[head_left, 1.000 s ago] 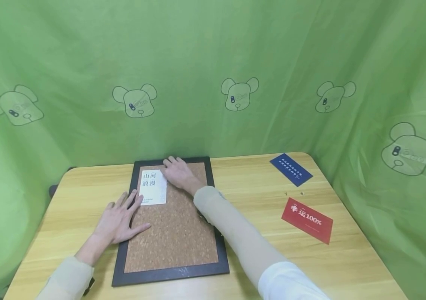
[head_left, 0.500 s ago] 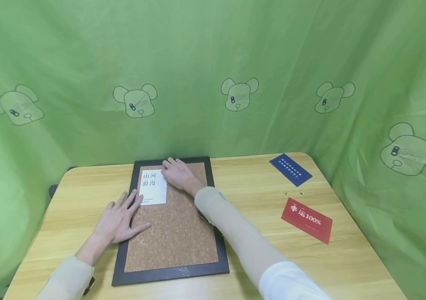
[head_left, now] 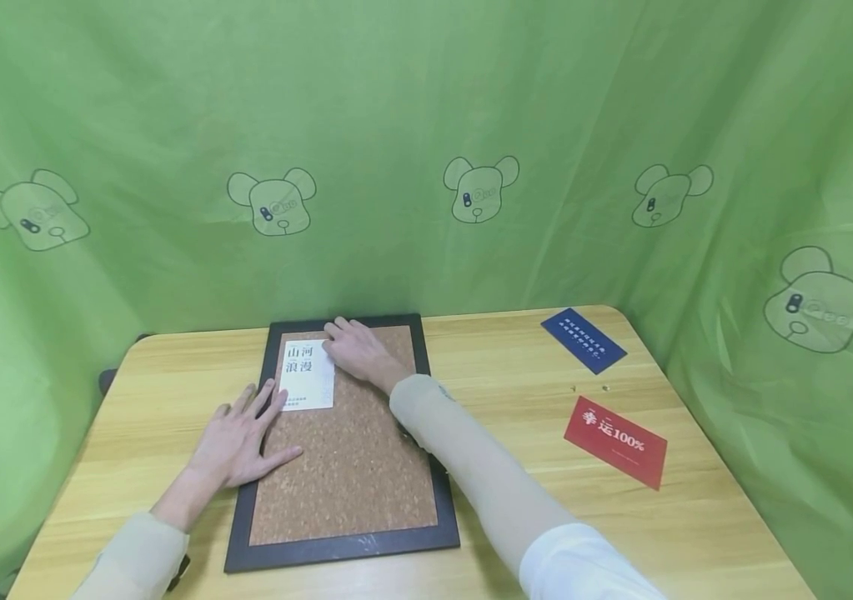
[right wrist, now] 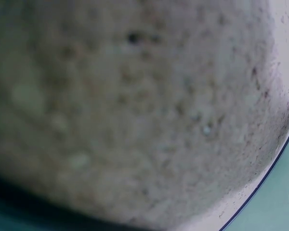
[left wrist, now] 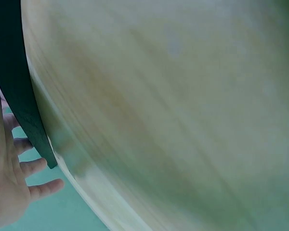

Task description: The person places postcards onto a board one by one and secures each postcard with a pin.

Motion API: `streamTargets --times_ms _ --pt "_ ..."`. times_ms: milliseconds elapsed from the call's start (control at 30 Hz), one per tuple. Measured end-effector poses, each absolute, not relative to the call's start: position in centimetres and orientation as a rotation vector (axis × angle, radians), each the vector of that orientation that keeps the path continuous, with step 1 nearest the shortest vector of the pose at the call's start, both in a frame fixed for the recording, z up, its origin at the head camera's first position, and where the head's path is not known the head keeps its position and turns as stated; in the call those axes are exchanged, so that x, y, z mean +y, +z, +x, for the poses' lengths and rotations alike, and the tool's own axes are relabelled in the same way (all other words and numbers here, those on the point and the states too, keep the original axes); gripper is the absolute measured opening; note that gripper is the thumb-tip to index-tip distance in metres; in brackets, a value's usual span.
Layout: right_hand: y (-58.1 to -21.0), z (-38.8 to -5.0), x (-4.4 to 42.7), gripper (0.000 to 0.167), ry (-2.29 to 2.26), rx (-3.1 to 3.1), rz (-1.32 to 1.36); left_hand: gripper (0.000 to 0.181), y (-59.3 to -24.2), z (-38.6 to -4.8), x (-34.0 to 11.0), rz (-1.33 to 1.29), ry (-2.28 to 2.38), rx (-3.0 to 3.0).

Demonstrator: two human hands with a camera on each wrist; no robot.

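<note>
A white card (head_left: 308, 383) with dark characters lies on the upper left of a cork board (head_left: 343, 475) in a black frame (head_left: 343, 546). My left hand (head_left: 231, 446) rests with spread fingers across the left side of the frame, its fingertips touching the card's left edge. In the left wrist view, the fingers (left wrist: 34, 166) of that hand extend past the dark frame edge (left wrist: 24, 110). At the card's upper right corner is my right hand (head_left: 360, 350), its fingers bent downward. Whatever lies beneath its fingertips is hidden, and the right wrist view shows mostly blurred cork (right wrist: 159, 106).
On the right of the wooden table (head_left: 501, 367) lie a blue card (head_left: 584, 340) and a red card (head_left: 616, 442), both with white print. Two tiny objects, perhaps pins (head_left: 606, 387), sit between them. A green curtain (head_left: 381, 267) surrounds the table's back and sides.
</note>
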State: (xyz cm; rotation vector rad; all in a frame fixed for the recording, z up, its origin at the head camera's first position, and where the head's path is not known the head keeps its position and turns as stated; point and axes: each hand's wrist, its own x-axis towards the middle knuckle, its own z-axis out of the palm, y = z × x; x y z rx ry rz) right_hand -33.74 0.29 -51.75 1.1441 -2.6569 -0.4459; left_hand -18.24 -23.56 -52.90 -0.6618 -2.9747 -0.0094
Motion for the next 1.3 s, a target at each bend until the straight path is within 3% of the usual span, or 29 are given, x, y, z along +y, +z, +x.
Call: streamTargets --times_ms 1300 --pt "-50.98 -33.84 0.58 0.036 -0.375 -2.725 1.211 0.099 -52.71 -18.13 -23.52 -0.653 -0.030 -2.980"
